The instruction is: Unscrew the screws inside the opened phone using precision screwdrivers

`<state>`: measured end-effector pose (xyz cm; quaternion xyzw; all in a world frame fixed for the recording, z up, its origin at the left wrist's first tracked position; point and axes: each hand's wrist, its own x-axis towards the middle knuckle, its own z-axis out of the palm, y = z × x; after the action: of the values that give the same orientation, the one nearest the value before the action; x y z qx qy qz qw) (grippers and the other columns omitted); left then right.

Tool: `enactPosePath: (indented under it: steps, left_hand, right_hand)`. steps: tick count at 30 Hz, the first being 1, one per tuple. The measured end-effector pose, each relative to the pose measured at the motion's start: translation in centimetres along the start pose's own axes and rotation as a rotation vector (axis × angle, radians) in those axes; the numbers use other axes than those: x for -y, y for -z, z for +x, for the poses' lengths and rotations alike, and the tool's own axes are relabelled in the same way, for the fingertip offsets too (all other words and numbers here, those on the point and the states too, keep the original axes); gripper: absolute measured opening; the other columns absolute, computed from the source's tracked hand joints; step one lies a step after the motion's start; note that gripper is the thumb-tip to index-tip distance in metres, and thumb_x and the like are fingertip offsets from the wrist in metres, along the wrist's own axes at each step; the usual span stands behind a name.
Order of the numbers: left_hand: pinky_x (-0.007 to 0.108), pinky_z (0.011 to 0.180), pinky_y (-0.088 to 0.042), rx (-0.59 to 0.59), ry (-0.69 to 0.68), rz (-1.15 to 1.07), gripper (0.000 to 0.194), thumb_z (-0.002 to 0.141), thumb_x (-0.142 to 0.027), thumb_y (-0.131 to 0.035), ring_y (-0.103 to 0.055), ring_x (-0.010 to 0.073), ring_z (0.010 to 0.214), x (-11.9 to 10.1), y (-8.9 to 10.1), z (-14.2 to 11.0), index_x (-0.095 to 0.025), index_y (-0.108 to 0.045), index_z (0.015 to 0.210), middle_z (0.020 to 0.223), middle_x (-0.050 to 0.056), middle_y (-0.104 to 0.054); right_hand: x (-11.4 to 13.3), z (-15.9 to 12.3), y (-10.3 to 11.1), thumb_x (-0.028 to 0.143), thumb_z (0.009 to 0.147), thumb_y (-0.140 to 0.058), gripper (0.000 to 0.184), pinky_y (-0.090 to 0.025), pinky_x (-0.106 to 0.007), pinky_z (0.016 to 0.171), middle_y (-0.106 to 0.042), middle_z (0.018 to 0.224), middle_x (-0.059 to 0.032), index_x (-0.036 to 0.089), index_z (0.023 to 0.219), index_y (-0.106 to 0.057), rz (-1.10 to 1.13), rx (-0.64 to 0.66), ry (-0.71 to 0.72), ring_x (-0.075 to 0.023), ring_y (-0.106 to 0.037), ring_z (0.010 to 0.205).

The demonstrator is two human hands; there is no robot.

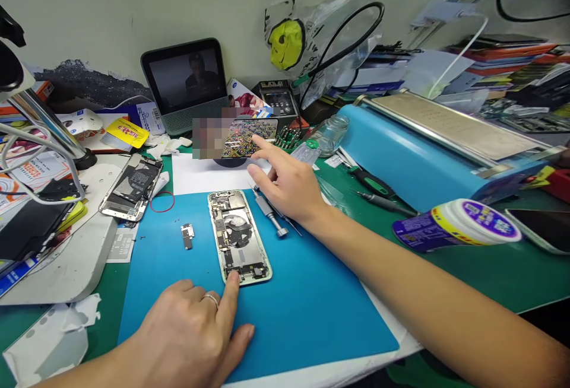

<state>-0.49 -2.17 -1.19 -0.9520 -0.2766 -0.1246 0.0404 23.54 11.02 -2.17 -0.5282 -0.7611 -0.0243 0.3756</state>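
An opened phone (pixel 238 235) lies face down on a blue work mat (pixel 285 311), its inner boards exposed. My left hand (pixel 196 331) rests flat on the mat, fingers spread, with the index fingertip touching the phone's near end. My right hand (pixel 285 183) reaches past the phone's far end with its index finger stretched toward a patterned screw tray (pixel 249 136); nothing is in it. A small screwdriver (pixel 269 213) and thin tweezers (pixel 291 226) lie just under the right hand. A small metal bracket (pixel 187 235) sits left of the phone.
A second opened phone (pixel 131 186) and a red rubber band (pixel 162 202) lie at the left. A blue laminating machine (pixel 440 145), a tape roll (pixel 463 228), a glass jar (pixel 332 133) and green-handled screwdrivers (pixel 371 183) stand to the right. A small screen (pixel 187 82) stands at the back.
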Motion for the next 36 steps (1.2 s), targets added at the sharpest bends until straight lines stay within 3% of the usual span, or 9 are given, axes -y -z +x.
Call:
enactPosePath:
  steps: [5, 8, 12, 17, 20, 24, 32, 36]
  left_hand:
    - [0.036, 0.045, -0.051, -0.013, 0.005, -0.002, 0.048, 0.112, -0.031, -0.021, -0.064, 0.0209, 0.046, 0.0, 0.0, 0.1, -0.002, -0.056, 0.128, 0.06, 0.001, -0.065]
    - [0.036, 0.045, -0.05, -0.025, -0.003, 0.006, 0.048, 0.112, -0.031, -0.021, -0.064, 0.0207, 0.046, 0.0, 0.1, 0.2, -0.001, -0.056, 0.126, 0.06, 0.0, -0.065]
    - [0.035, 0.044, -0.049, -0.019, -0.008, 0.033, 0.049, 0.112, -0.031, -0.021, -0.063, 0.0209, 0.045, -0.1, 0.0, 0.1, -0.001, -0.057, 0.126, 0.058, 0.001, -0.063]
    - [0.038, 0.044, -0.05, 0.009, -0.001, 0.024, 0.047, 0.111, -0.032, -0.025, -0.064, 0.0228, 0.046, -0.1, -0.1, -0.2, 0.0, -0.055, 0.13, 0.062, 0.002, -0.066]
    - [0.039, 0.043, -0.051, 0.028, -0.008, 0.02, 0.047, 0.111, -0.031, -0.025, -0.063, 0.0232, 0.046, -0.1, -0.2, -0.2, 0.0, -0.056, 0.128, 0.061, 0.003, -0.066]
    - [0.039, 0.043, -0.051, 0.015, -0.009, 0.023, 0.048, 0.111, -0.031, -0.024, -0.063, 0.0231, 0.045, 0.0, -0.3, -0.1, 0.001, -0.055, 0.128, 0.061, 0.003, -0.066]
    - [0.039, 0.043, -0.051, 0.019, -0.005, 0.019, 0.05, 0.111, -0.032, -0.023, -0.063, 0.023, 0.045, -0.2, -0.2, -0.3, 0.0, -0.057, 0.127, 0.06, 0.003, -0.065]
    - [0.039, 0.043, -0.051, 0.025, 0.002, 0.03, 0.049, 0.111, -0.032, -0.024, -0.064, 0.0234, 0.046, -0.2, -0.3, -0.3, 0.001, -0.057, 0.127, 0.06, 0.003, -0.066]
  right_hand:
    - [0.4, -0.1, 0.5, 0.036, 0.099, -0.05, 0.022, -0.054, -0.034, 0.069, -0.077, 0.109, -0.0096, 0.021, 0.099, -0.066, 0.02, -0.05, 0.02, -0.0213, -0.071, 0.079]
    - [0.7, -0.2, 0.5, 0.034, 0.099, -0.047, 0.023, -0.05, -0.033, 0.068, -0.073, 0.087, -0.007, 0.021, 0.088, -0.063, -0.011, -0.007, 0.019, -0.02, -0.066, 0.071]
    - [0.8, 0.0, 0.9, 0.027, 0.096, -0.044, 0.025, -0.045, -0.033, 0.068, -0.068, 0.077, -0.0063, 0.022, 0.077, -0.058, -0.051, 0.044, 0.007, -0.0205, -0.064, 0.072]
    - [0.7, -0.5, 2.6, 0.025, 0.09, -0.054, 0.016, -0.037, -0.031, 0.059, -0.067, 0.072, -0.0009, 0.022, 0.076, -0.059, -0.105, 0.226, -0.019, -0.0176, -0.059, 0.063]
    - [1.0, -1.0, 3.3, 0.03, 0.09, -0.06, 0.02, -0.033, -0.03, 0.056, -0.066, 0.068, 0.0009, 0.023, 0.072, -0.059, -0.148, 0.363, -0.019, -0.0171, -0.058, 0.061]
    - [1.5, -1.5, 3.3, 0.035, 0.09, -0.065, 0.019, -0.031, -0.031, 0.058, -0.069, 0.078, -0.0012, 0.022, 0.078, -0.058, -0.214, 0.462, -0.013, -0.0196, -0.062, 0.069]
    - [3.5, -2.0, 3.0, 0.037, 0.096, -0.052, 0.022, -0.023, -0.032, 0.056, -0.066, 0.099, -0.0069, 0.02, 0.086, -0.062, -0.436, 0.533, -0.119, -0.0199, -0.061, 0.072]
    - [3.5, -2.0, 2.8, 0.031, 0.094, -0.053, 0.02, -0.028, -0.032, 0.057, -0.066, 0.092, -0.006, 0.02, 0.079, -0.059, -0.371, 0.452, -0.131, -0.0196, -0.062, 0.072]
